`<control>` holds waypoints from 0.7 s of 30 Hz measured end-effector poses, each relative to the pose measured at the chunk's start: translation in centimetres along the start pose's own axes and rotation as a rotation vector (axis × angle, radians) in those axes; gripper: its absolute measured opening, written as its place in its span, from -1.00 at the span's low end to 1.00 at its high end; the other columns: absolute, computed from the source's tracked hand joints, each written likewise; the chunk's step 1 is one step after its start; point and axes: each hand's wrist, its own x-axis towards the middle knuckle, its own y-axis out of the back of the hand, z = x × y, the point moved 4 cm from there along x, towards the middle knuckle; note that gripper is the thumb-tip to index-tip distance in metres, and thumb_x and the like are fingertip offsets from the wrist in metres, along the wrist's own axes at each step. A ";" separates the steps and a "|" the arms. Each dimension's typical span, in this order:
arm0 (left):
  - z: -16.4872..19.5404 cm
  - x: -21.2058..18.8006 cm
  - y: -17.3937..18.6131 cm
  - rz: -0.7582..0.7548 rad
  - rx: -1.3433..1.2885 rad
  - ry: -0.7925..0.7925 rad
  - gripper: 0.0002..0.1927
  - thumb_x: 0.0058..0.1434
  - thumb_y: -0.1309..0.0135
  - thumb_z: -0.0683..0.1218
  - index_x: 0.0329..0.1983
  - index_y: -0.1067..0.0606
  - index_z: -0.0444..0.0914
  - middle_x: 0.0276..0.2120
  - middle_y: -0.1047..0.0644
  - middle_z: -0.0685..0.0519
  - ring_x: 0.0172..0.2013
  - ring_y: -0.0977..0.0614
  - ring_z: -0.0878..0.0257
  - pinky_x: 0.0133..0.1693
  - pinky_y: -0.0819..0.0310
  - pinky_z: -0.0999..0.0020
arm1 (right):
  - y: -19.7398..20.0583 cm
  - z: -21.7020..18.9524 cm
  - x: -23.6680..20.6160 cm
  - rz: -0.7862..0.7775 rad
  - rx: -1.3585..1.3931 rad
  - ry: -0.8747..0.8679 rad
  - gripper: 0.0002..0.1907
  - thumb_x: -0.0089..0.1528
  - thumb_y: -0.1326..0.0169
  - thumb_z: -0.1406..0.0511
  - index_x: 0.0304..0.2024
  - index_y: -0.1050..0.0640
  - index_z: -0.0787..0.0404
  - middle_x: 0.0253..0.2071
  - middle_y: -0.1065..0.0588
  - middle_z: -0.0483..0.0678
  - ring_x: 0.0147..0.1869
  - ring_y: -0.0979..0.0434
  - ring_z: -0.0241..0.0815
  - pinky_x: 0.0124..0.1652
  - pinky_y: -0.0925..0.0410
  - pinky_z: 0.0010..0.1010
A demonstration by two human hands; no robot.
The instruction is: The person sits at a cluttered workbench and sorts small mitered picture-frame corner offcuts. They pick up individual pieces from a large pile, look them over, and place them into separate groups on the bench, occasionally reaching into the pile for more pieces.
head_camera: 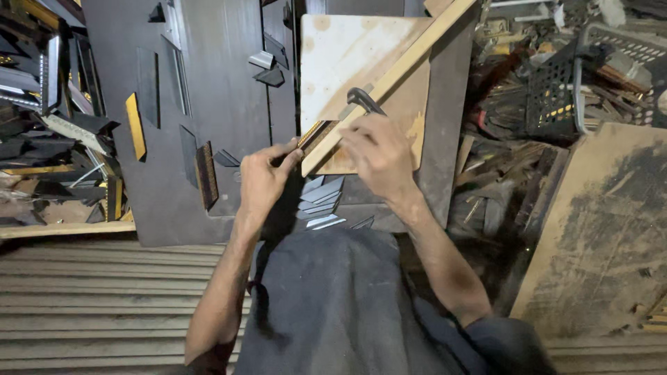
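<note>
My left hand (262, 182) pinches the near end of a long wooden strip (389, 80) between thumb and fingers (288, 151); my right hand (379, 154) is curled around a dark metal tool (363, 99) pressed against that strip (what kind of tool, I cannot tell). The strip runs diagonally across a pale plywood board (347, 55) lying on the dark tabletop (222, 90). Silvery angled offcuts (321, 201) lie just below my hands, a black crate (556, 90) sits well off right.
</note>
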 end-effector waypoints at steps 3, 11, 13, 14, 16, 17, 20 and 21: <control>1.0 0.5 0.3 -0.013 0.207 -0.075 -0.77 0.30 -0.22 -0.04 -0.03 -0.68 -0.21 -0.31 -0.65 -0.11 -0.31 -0.62 -0.07 -0.22 -0.49 0.13 | -1.8 0.3 0.7 -0.178 -0.216 0.246 -0.59 0.12 -0.27 0.23 0.03 -0.64 0.14 0.02 -0.54 -0.11 0.22 -0.55 -0.06 0.02 -0.33 -0.20; -0.2 5.9 8.1 0.307 0.463 -0.231 -0.78 0.41 -0.23 -0.04 0.05 -0.64 -0.19 -0.03 -0.61 -0.04 -0.05 -0.55 -0.04 -0.01 -0.33 0.05 | -7.7 11.1 11.0 -0.065 -0.222 0.179 -0.67 0.24 -0.15 0.31 0.07 -0.65 0.07 0.04 -0.55 -0.08 0.21 -0.51 -0.08 0.03 -0.27 -0.04; -1.5 7.1 10.9 0.458 0.685 -0.208 -0.70 0.51 -0.22 -0.04 0.19 -0.58 -0.28 -0.01 -0.54 -0.15 -0.01 -0.49 -0.09 0.02 -0.32 0.03 | -8.1 12.2 12.2 -0.060 -0.207 0.142 -0.69 0.31 -0.15 0.36 0.10 -0.65 0.09 0.03 -0.53 -0.08 0.22 -0.52 -0.08 0.03 -0.27 -0.07; -2.2 7.3 11.5 0.467 0.758 -0.186 -0.64 0.42 -0.24 -0.02 0.16 -0.57 -0.31 -0.02 -0.53 -0.18 -0.04 -0.49 -0.10 -0.03 -0.31 0.05 | -8.0 11.6 11.8 -0.066 -0.228 0.151 -0.66 0.30 -0.14 0.38 0.14 -0.64 0.10 0.05 -0.51 -0.05 0.23 -0.50 -0.04 0.06 -0.27 -0.10; -4.0 7.6 12.2 0.494 0.910 -0.142 -0.52 0.24 -0.27 0.03 0.10 -0.55 -0.37 -0.04 -0.52 -0.25 -0.10 -0.48 -0.11 -0.15 -0.29 0.07 | -7.3 9.1 10.2 -0.060 -0.203 0.164 -0.61 0.26 -0.14 0.39 0.15 -0.61 0.07 0.06 -0.50 -0.05 0.26 -0.49 -0.02 0.09 -0.28 -0.13; -4.8 7.4 11.9 0.483 0.917 -0.131 -0.58 0.28 -0.26 0.00 0.08 -0.55 -0.35 -0.08 -0.50 -0.21 -0.09 -0.48 -0.10 -0.10 -0.32 0.07 | -6.5 6.7 8.0 -0.071 -0.149 0.153 -0.60 0.23 -0.14 0.40 0.12 -0.58 0.02 0.05 -0.50 -0.09 0.28 -0.51 -0.04 0.08 -0.27 -0.14; -6.9 6.5 10.3 0.470 0.979 -0.109 -0.74 0.34 -0.24 -0.07 -0.03 -0.53 -0.31 -0.17 -0.46 -0.13 -0.11 -0.49 -0.07 -0.05 -0.39 0.09 | -5.0 1.5 3.2 -0.215 -0.111 0.038 -0.40 0.08 -0.09 0.43 0.22 -0.54 0.12 0.05 -0.51 -0.02 0.24 -0.50 0.00 -0.01 -0.25 -0.13; -7.3 6.4 10.0 0.496 1.029 -0.117 -0.77 0.32 -0.24 -0.08 -0.10 -0.51 -0.31 -0.20 -0.46 -0.13 -0.15 -0.50 -0.07 -0.10 -0.40 0.10 | -4.6 0.3 2.4 -0.236 -0.111 0.020 -0.35 0.03 -0.09 0.44 0.22 -0.54 0.10 0.05 -0.51 0.01 0.21 -0.50 0.02 -0.06 -0.24 -0.15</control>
